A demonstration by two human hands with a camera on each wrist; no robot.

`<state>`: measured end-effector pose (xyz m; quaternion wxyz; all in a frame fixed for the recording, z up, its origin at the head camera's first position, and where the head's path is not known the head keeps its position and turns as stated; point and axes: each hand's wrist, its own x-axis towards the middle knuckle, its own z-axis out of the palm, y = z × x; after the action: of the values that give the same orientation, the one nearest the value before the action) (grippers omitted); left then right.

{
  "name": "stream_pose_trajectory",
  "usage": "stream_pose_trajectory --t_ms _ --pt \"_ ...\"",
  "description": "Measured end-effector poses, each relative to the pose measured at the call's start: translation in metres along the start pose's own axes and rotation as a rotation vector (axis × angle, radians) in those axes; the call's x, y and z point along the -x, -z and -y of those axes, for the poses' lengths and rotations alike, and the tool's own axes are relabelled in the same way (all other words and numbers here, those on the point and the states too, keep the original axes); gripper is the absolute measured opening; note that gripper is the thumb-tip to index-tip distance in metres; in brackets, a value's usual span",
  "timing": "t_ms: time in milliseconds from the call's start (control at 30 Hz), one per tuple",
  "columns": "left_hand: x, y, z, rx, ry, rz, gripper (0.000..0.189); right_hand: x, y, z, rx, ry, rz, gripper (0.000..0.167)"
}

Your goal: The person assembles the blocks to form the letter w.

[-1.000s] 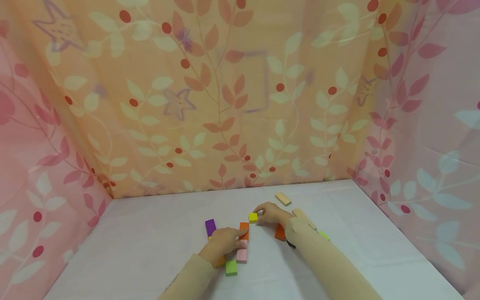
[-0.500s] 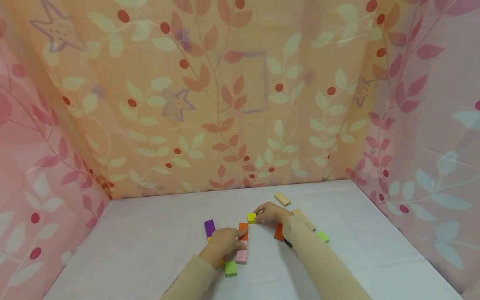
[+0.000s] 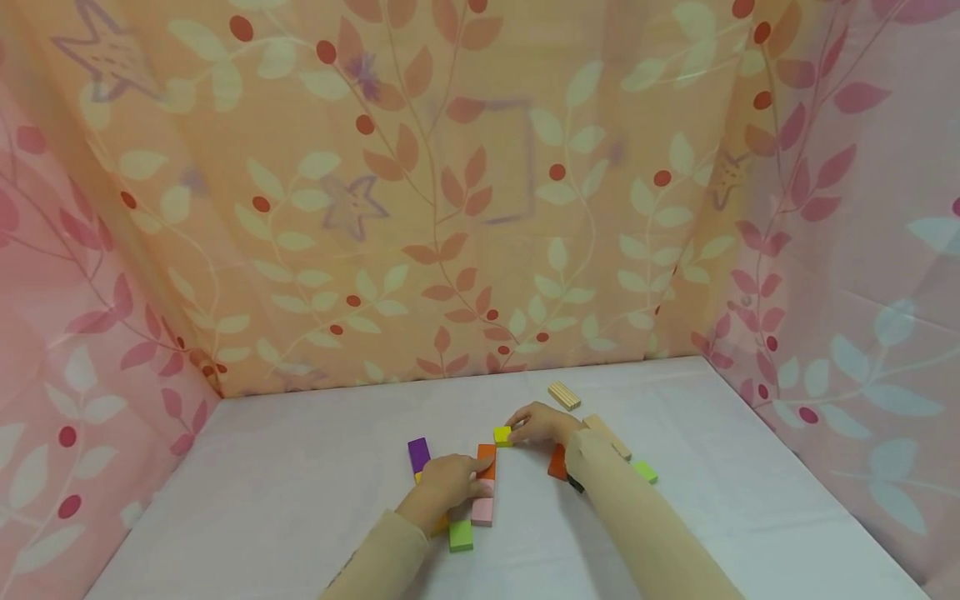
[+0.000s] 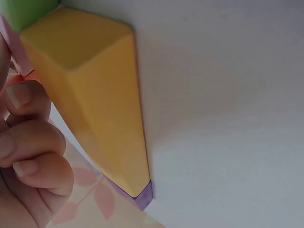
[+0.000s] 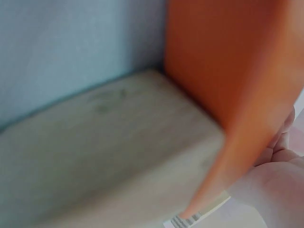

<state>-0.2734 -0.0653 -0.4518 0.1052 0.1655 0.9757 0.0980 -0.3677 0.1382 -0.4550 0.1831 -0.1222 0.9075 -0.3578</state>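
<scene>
My left hand (image 3: 448, 486) rests over a row of wooden blocks. One digit reaches onto the orange block (image 3: 487, 452) and another onto the pink block (image 3: 483, 512) group; whether they pinch a block I cannot tell. The left wrist view shows its other fingers (image 4: 47, 166) curled beside a yellow-orange block (image 4: 99, 95). Farther back, my right hand (image 3: 542, 423) pinches a small yellow block (image 3: 502, 437) at its right side, just beyond the orange block. A green block (image 3: 461, 536) sits at the near end, and a purple block (image 3: 419, 455) lies left of the left hand.
An orange-red block (image 3: 557, 462) and a dark green piece (image 3: 575, 483) lie under the right forearm. Beside it are a plain wooden plank (image 3: 607, 437) and a light green block (image 3: 645, 472). A ridged wooden piece (image 3: 564, 396) lies behind. Patterned cloth (image 3: 435, 208) walls surround the white table (image 3: 300, 483).
Both hands hold nearly the same poses. The yellow block and right hand have shifted very slightly left in view, along with a small shift of the whole head view.
</scene>
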Motion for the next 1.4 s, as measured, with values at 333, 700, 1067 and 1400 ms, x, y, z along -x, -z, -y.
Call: stream_pose_trajectory --t_ms 333,700,1067,1400 --pt "0.003 0.002 0.002 0.096 0.018 0.019 0.055 -0.001 -0.002 0.002 -0.004 -0.015 0.005 0.025" --pt "0.001 0.001 0.0 0.099 0.018 0.023 0.055 0.014 0.008 -0.008 -0.167 0.034 0.015 0.037" --pt "0.004 -0.002 0.002 0.136 0.018 0.028 0.056 0.048 0.037 -0.032 0.022 0.113 0.069 0.033" --pt "0.004 -0.003 0.002 0.136 0.0 0.013 0.055 0.066 0.041 -0.051 0.038 0.072 0.057 0.039"
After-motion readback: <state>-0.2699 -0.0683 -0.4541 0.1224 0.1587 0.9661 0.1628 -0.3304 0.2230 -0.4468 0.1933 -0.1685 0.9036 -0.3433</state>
